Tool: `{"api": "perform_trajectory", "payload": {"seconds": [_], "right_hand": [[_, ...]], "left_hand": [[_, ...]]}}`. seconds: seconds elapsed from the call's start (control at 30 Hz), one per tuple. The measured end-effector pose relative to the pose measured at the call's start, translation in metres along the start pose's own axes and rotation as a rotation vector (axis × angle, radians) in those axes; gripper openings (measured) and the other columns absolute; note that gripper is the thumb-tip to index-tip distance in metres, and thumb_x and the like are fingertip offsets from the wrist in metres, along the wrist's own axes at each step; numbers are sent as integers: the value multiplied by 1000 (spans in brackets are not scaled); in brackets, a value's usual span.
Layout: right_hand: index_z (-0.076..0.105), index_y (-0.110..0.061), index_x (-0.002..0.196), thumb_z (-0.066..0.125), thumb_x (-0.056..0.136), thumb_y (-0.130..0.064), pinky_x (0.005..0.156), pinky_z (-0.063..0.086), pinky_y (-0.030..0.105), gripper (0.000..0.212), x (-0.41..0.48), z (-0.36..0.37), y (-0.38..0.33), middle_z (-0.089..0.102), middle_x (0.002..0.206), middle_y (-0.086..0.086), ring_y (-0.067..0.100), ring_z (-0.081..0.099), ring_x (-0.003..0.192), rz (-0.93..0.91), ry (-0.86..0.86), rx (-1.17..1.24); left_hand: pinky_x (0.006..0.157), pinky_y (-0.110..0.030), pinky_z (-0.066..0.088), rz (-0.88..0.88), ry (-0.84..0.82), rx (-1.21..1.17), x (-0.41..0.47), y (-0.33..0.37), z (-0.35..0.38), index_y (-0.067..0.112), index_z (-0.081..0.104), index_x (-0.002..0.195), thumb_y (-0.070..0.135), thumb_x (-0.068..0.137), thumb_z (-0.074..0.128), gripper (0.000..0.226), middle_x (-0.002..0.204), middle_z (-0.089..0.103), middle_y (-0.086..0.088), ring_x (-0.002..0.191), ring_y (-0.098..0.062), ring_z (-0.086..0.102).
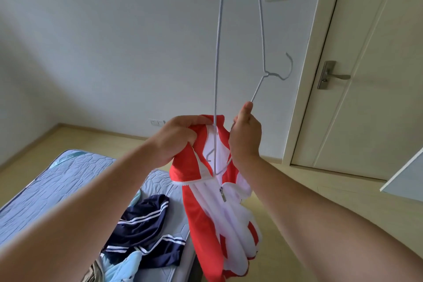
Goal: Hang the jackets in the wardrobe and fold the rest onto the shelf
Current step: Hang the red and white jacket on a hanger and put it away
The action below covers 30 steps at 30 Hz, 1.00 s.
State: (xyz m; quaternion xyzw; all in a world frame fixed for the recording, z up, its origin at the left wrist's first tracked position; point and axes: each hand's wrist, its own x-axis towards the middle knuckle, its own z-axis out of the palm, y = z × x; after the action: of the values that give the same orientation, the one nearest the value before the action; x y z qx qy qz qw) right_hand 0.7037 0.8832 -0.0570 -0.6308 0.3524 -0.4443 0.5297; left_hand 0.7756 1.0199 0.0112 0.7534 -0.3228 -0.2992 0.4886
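A red and white zip jacket (206, 208) hangs in front of me above the bed's end. My left hand (180, 139) grips its red collar. My right hand (246, 135) pinches one arm of a pale blue wire hanger (263, 36), which stands on end with its hook pointing right and its upper part out of frame. The hanger's lower end sits inside the jacket's open neck. A navy garment with white stripes (146, 229) lies on the mattress, with a light blue garment (128, 265) and a khaki one (93, 270) beside it.
A bare quilted blue mattress (57, 185) fills the lower left. A closed white door with a metal handle (332, 75) stands on the right. A white panel edge (405, 176) juts in at the far right. Light wooden floor lies between.
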Motion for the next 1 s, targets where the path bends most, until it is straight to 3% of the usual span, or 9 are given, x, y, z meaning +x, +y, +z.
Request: {"api": "perform_trajectory", "payload": {"seconds": [0.13, 0.27, 0.4, 0.53, 0.63, 0.7, 0.77, 0.93, 1.0], "right_hand": [[40, -15, 62, 16, 107, -48, 55, 36, 18, 61, -5, 0, 8, 42, 54, -3, 8, 43, 49, 26, 4, 7], [49, -18, 75, 15, 107, -51, 74, 42, 27, 57, -10, -1, 20, 52, 70, -4, 16, 51, 71, 57, -44, 23], [47, -24, 71, 18, 107, -51, 72, 46, 35, 53, -10, -6, 38, 53, 66, -5, 20, 55, 68, 32, -162, -57], [55, -18, 88, 25, 108, -45, 80, 54, 43, 45, -4, -16, 56, 61, 77, -1, 23, 63, 77, -15, -275, -243], [54, -26, 94, 39, 106, -43, 70, 51, 32, 25, -1, -21, 60, 63, 80, -7, 17, 64, 79, -8, -344, -334], [54, -28, 105, 56, 95, -32, 68, 52, 29, 11, 4, -24, 53, 67, 86, -5, 17, 68, 79, 79, -350, -229], [53, -28, 114, 62, 82, -26, 72, 56, 31, 33, 9, -26, 43, 69, 91, -2, 20, 70, 85, 171, -341, -15], [61, -22, 114, 59, 85, -64, 91, 51, 52, 52, 25, -35, 27, 76, 104, 6, 28, 74, 98, 607, -263, 708], [67, -14, 100, 59, 84, -72, 93, 50, 57, 60, 29, -39, 27, 76, 95, 7, 30, 74, 98, 679, -282, 786]], "left_hand": [[81, -43, 49, 28, -115, -94, -4, 9, -2, 24, 80, 104, 12, 58, 62, 52, 100, 71, -21, 85, -34, 61], [82, -41, 51, 158, 80, 48, 3, 5, 3, 27, 80, 99, 45, 80, 76, 27, 94, 74, -9, 82, -25, 63], [82, -26, 54, 333, 236, 171, 17, 1, 2, 34, 79, 97, 33, 94, 71, 9, 90, 78, 13, 83, -3, 70], [61, -30, 54, 403, 272, 274, 25, -2, 3, 44, 75, 93, 30, 94, 70, 15, 84, 77, -7, 59, -11, 62], [54, -19, 48, 398, 306, 338, 33, -5, 2, 37, 75, 101, 15, 95, 65, 24, 82, 76, -4, 51, -5, 56], [67, -24, 56, 367, 313, 382, 35, -8, 2, 31, 77, 106, 15, 93, 67, 23, 85, 77, 2, 64, -14, 66], [59, -14, 50, 338, 319, 422, 36, -11, 2, 32, 78, 106, 15, 90, 69, 25, 79, 76, 4, 55, -6, 59], [54, -8, 41, 305, 265, 455, 38, -10, -8, 45, 75, 97, 8, 86, 68, 39, 75, 74, 12, 50, -2, 51], [53, -10, 41, 287, 232, 462, 37, -6, -13, 47, 74, 97, 3, 84, 68, 46, 68, 70, 23, 49, -3, 50]]}}
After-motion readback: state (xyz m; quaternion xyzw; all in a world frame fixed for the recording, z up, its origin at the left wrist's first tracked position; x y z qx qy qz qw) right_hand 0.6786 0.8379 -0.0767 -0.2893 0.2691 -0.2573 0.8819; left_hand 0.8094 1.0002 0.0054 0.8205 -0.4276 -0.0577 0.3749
